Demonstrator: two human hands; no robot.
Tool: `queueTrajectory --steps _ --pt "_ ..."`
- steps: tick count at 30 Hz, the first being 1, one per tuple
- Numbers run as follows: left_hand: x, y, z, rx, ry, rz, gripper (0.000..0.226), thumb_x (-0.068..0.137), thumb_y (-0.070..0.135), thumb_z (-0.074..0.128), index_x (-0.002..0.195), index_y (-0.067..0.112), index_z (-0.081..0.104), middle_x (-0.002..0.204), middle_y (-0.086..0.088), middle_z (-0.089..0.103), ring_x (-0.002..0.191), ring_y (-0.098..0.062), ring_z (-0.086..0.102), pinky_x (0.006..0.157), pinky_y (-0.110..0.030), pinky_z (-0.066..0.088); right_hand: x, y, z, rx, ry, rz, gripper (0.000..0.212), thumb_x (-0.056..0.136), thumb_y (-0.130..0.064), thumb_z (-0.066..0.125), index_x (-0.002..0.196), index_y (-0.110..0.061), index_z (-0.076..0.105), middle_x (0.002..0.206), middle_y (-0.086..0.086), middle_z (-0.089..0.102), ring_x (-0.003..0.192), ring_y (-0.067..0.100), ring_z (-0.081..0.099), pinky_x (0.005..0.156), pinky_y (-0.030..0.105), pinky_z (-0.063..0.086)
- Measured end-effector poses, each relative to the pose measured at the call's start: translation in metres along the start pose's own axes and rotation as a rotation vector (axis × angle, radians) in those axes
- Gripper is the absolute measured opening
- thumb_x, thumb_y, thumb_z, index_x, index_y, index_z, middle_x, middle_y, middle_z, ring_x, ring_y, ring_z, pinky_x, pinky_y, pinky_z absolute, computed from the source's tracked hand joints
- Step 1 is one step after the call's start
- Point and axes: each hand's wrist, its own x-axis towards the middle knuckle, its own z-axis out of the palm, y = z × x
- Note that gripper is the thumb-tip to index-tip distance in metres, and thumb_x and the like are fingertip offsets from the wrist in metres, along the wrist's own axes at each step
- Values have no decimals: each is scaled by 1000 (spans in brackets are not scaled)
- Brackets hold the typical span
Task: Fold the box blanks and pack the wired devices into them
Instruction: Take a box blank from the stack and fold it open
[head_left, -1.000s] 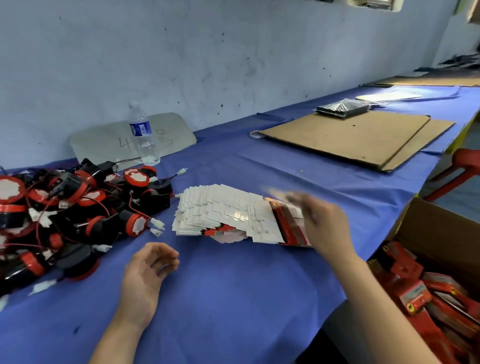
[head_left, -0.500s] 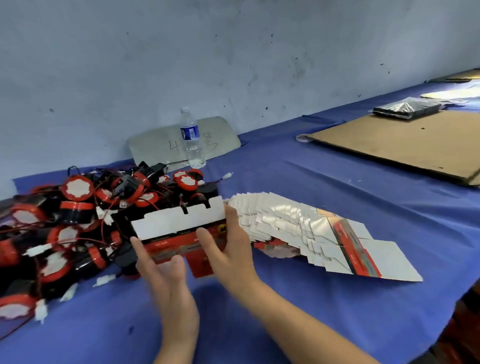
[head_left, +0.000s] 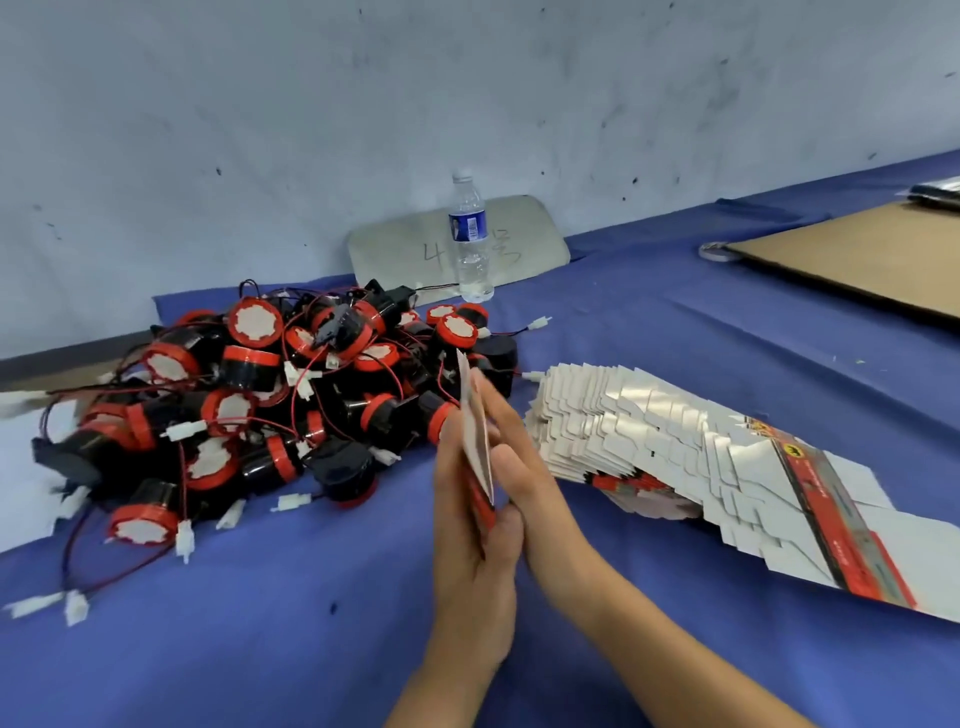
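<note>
Head view — both hands, left hand and right hand, press flat on one box blank.

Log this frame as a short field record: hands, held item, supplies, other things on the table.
left hand: presses one side of the box blank
right hand: presses the other side
box blank: held edge-on, upright, between both palms
blank stack: fanned out, right of hands
wired devices: heaped left
water bottle: upright by wall
cardboard sheet: far right

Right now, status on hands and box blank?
Both hands: left hand, right hand press one box blank edge-on between palms. Unfolded. Nothing blocking.
</note>
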Motion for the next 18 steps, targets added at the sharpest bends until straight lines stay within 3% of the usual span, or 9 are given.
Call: queueTrajectory --steps 3,6,10,13,15,18 --pt "7 7 -5 -67 65 40 80 80 58 63 144 41 18 147 30 34 136 1 37 102 -18 40 4 -5 -4 23 66 -17 62 85 -31 54 143 -26 32 129 -30 54 117 -11 50 89 6 40" --pt "8 5 -11 -12 90 45 86 75 55 69 144 41 20 141 30 42 128 0 47 96 -16 45 9 -7 -13 56 152 21 61 81 -33 62 138 -37 40 127 -4 61 110 3 61 86 17 48" --pt "8 -3 -17 77 142 -27 76 63 53 68 132 43 37 123 28 57 113 0 58 86 -19 52 13 -6 -24 26 209 84 46 89 -43 56 134 -42 47 115 -18 66 107 3 62 87 18 50" --pt "9 -5 -23 97 194 -38 66 63 54 66 124 43 44 112 24 63 102 -1 63 77 -20 54 14 -6 -31 37 181 159 33 87 -48 50 115 -42 65 113 -7 70 106 10 64 91 27 51" --pt "12 -6 -28 55 200 -46 59 67 53 63 122 39 47 107 21 66 97 -3 65 73 -19 53 14 -6 -34 38 151 212 34 86 -56 49 106 -37 70 105 4 73 100 18 68 94 38 51" --pt "16 -7 -32 26 143 -94 67 66 54 62 126 29 46 107 16 66 99 -9 66 72 -21 54 13 -6 -34 44 79 250 41 84 -65 41 112 -48 65 102 -2 74 98 15 69 90 33 54"
